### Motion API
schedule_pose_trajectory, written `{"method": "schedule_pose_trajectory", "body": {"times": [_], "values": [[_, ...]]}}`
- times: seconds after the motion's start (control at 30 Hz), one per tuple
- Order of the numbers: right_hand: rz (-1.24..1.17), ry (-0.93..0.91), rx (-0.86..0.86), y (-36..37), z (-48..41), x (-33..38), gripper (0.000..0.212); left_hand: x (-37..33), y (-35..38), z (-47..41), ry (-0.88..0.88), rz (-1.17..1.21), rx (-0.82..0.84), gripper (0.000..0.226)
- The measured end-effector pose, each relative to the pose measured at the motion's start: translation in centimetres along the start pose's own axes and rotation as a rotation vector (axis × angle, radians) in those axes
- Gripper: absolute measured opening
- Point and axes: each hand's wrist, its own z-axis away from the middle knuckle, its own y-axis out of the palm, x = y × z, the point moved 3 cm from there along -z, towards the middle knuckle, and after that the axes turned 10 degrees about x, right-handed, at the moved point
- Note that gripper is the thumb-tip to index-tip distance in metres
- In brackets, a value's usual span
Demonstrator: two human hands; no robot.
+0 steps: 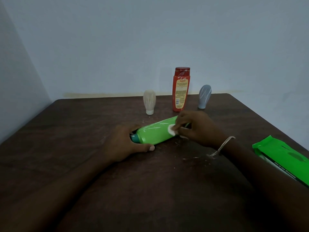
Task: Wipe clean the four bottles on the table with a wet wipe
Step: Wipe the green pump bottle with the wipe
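Green bottle point(154, 133) lies on its side mid-worktop point(66, 131) — left hand point(127, 143) grips its teal cap end, right hand point(199, 128) pinches a wipe point(171, 130) against its body. Behind, upright: beige bottle point(149, 102), orange bottle point(181, 89), grey bottle point(204, 96). Wipe pack point(284, 158) right.

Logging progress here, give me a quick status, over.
Left hand pins green bottle flat by its teal cap. Right hand presses white wipe on it. Beige, orange, grey bottles upright behind. Nothing blocking.
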Motion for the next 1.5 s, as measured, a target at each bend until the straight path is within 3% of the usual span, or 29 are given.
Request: {"method": "schedule_pose_trajectory", "body": {"times": [0.2,0.33,0.5,0.63,0.73,0.97,1.2,1.37,1.5], "values": [[-0.113,0.242,-0.245,-2.2,1.0,-4.7,0.015,-0.1,0.1,0.0,-0.021,-0.057,-0.007,0.07],[-0.062,0.12,-0.145,0.3,-0.3,-1.0,0.023,0.2,0.1,0.0,-0.007,-0.035,-0.015,0.069],[-0.105,0.09,-0.017,-0.1,0.2,-1.3,0.01,0.5,0.0,0.0,0.018,0.0,-0.026,0.067],[-0.201,0.329,-0.24,-2.0,1.3,-6.1,0.013,0.2,0.0,-0.2,0.023,-0.029,-0.016,0.067],[-0.199,0.385,-0.392,-1.5,0.9,-6.9,0.013,-0.1,0.2,0.1,0.028,-0.06,0.008,0.066],[0.077,0.409,-0.44,-1.0,0.2,-5.3,0.021,0.0,0.3,0.1,0.051,-0.067,-0.001,0.073],[0.075,0.43,-0.347,-1.0,-0.1,-2.8,0.021,-0.2,0.3,0.2,0.062,-0.068,0.002,0.075],[0.11,0.115,-0.153,0.8,-0.6,1.3,0.02,-0.1,0.4,0.2,0.067,-0.065,-0.004,0.07],[0.089,0.357,-0.23,-1.3,-0.4,-2.8,0.016,-0.5,0.2,0.3,0.071,-0.096,-0.009,0.07]]}}
